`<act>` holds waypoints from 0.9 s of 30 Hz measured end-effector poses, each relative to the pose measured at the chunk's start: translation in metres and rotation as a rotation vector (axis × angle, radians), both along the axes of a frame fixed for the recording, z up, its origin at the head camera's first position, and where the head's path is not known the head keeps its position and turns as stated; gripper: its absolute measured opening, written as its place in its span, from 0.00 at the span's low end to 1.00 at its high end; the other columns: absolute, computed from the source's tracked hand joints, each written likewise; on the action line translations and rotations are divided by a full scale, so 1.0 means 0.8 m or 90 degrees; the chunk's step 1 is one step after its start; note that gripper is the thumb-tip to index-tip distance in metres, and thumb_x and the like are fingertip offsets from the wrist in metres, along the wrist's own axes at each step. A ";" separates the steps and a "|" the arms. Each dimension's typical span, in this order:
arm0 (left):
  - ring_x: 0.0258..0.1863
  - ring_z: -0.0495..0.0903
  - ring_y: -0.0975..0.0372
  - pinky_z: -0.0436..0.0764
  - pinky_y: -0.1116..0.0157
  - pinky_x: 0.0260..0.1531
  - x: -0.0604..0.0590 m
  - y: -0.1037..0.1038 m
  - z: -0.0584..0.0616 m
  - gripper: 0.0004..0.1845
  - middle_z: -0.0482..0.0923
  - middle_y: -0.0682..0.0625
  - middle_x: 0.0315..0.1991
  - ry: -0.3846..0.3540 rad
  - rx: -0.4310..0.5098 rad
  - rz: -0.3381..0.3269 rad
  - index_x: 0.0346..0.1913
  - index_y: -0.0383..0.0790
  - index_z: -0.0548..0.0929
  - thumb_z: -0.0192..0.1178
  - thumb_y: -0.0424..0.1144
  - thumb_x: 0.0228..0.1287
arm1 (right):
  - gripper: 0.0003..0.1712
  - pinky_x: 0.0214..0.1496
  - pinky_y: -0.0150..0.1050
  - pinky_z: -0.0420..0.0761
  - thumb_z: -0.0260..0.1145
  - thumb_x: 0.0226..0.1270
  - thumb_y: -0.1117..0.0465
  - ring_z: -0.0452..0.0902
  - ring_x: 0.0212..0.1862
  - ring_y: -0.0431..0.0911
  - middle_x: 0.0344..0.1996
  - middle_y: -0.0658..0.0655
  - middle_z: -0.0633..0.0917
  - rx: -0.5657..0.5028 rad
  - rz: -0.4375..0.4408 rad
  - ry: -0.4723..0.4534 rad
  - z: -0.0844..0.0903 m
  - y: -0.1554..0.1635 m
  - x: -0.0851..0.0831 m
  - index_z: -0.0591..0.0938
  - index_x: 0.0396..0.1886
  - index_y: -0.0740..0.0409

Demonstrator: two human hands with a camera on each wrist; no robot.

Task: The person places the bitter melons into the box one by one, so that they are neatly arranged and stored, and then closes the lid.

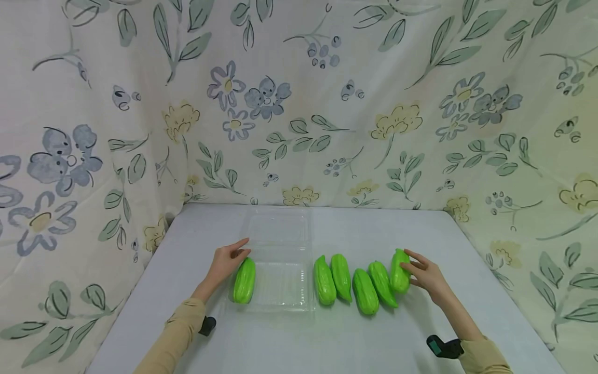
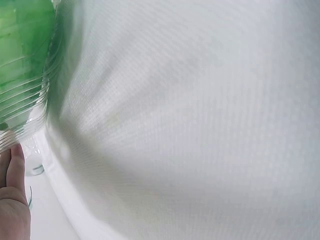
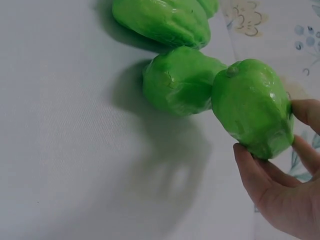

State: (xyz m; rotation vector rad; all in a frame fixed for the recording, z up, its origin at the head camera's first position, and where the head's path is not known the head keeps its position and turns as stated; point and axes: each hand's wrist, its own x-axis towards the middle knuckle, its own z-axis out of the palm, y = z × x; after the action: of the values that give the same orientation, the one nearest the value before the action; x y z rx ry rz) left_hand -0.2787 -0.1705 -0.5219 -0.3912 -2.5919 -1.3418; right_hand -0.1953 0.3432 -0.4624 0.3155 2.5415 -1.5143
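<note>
A clear plastic clamshell box [image 1: 280, 291] lies open on the table, and one green chayote [image 1: 244, 280] lies along its left side. My left hand [image 1: 233, 255] rests with straight fingers on that chayote's far end. The left wrist view shows this chayote [image 2: 20, 60] through the box's ribbed wall, with one finger [image 2: 14, 167] beside it. To the right of the box several more chayotes [image 1: 343, 280] lie in a row. My right hand [image 1: 411, 267] grips the rightmost chayote [image 1: 399, 272], thumb and fingers [image 3: 305, 112] curled round it [image 3: 252, 105], next to its neighbour [image 3: 177, 85].
The table [image 1: 327, 343] is covered in white cloth. Flower-printed fabric [image 1: 299, 104] hangs as walls at the back and on both sides. The box's lid [image 1: 279, 228] lies flat behind its tray. Bare cloth stretches along the front edge.
</note>
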 end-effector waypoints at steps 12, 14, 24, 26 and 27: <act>0.26 0.74 0.68 0.70 0.73 0.25 0.000 0.000 0.001 0.22 0.86 0.41 0.41 0.004 0.012 0.000 0.59 0.36 0.78 0.63 0.41 0.63 | 0.41 0.56 0.46 0.77 0.57 0.70 0.46 0.59 0.69 0.65 0.70 0.75 0.57 -0.020 0.012 0.015 0.010 -0.017 -0.003 0.54 0.75 0.58; 0.26 0.73 0.67 0.70 0.73 0.25 0.000 0.000 0.002 0.22 0.86 0.41 0.40 0.006 0.009 0.000 0.59 0.36 0.78 0.63 0.40 0.63 | 0.40 0.56 0.46 0.77 0.57 0.70 0.46 0.59 0.69 0.65 0.70 0.75 0.57 -0.026 0.013 0.018 0.012 -0.022 -0.004 0.55 0.74 0.57; 0.40 0.85 0.54 0.76 0.73 0.31 0.001 0.000 0.001 0.22 0.83 0.38 0.47 -0.004 0.010 -0.002 0.59 0.36 0.78 0.62 0.40 0.64 | 0.39 0.57 0.47 0.77 0.59 0.70 0.49 0.61 0.68 0.65 0.69 0.74 0.59 -0.054 0.035 0.037 0.020 -0.044 -0.007 0.57 0.74 0.57; 0.40 0.85 0.54 0.76 0.73 0.32 0.001 0.000 0.001 0.22 0.83 0.39 0.48 -0.007 0.009 -0.001 0.60 0.36 0.77 0.61 0.40 0.64 | 0.38 0.57 0.48 0.77 0.59 0.70 0.50 0.61 0.68 0.65 0.69 0.74 0.59 -0.060 0.036 0.040 0.022 -0.048 -0.008 0.57 0.74 0.58; 0.40 0.85 0.54 0.76 0.73 0.32 0.001 0.000 0.001 0.22 0.83 0.39 0.48 -0.011 0.010 0.001 0.60 0.37 0.78 0.61 0.40 0.64 | 0.38 0.57 0.48 0.76 0.59 0.70 0.50 0.60 0.68 0.65 0.69 0.74 0.59 -0.063 0.037 0.041 0.023 -0.050 -0.008 0.57 0.74 0.58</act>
State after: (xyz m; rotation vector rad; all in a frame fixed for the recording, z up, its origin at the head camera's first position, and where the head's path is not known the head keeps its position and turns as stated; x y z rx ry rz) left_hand -0.2783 -0.1707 -0.5213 -0.3765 -2.5936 -1.3707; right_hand -0.2019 0.3030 -0.4443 0.1803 2.4897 -1.6473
